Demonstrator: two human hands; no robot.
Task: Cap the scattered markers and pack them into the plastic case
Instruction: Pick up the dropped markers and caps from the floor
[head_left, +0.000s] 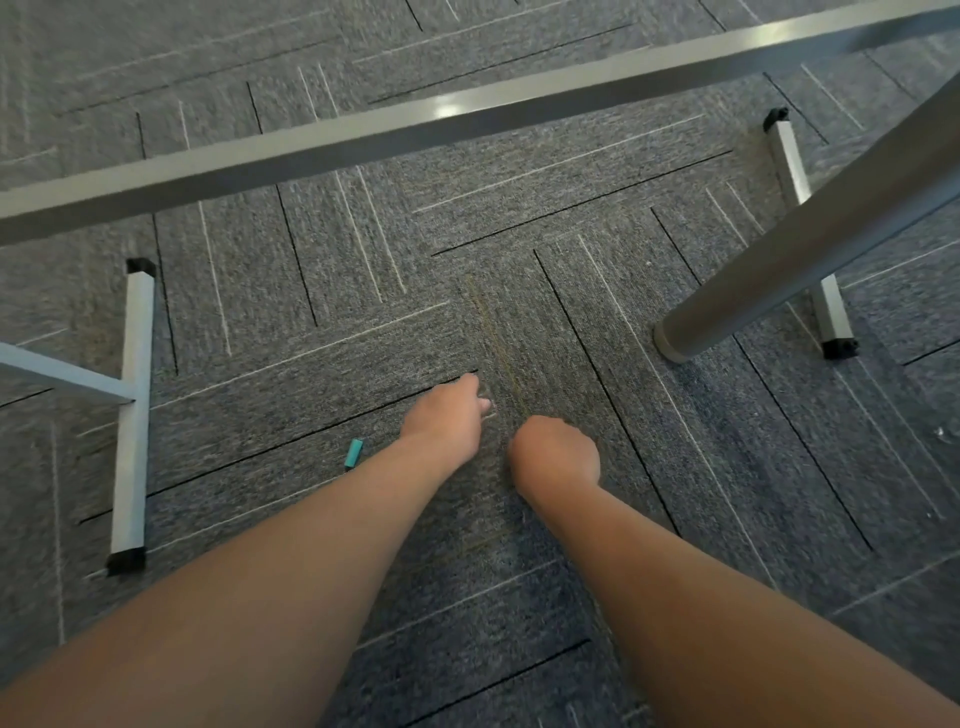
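Down on the grey carpet (519, 597), two bare hands reach near a teal cap (354, 453).

Nearest, the right hand (556, 453) is knuckles-up with fingers curled under; whether it holds anything cannot be told. The teal cap lies flat on the carpet just left of the left wrist, touching neither hand. Slightly farther, the left hand (447, 415) stretches loose fingers forward, blurred, grasping nothing visible. Beyond stand a foot bar (132, 415), a round metal leg (831, 228) and a long grey crossbar (415, 130).

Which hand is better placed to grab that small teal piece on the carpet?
Left, probably. The teal piece lies near the left hand, beside its wrist; the right hand is farther off, across that arm.
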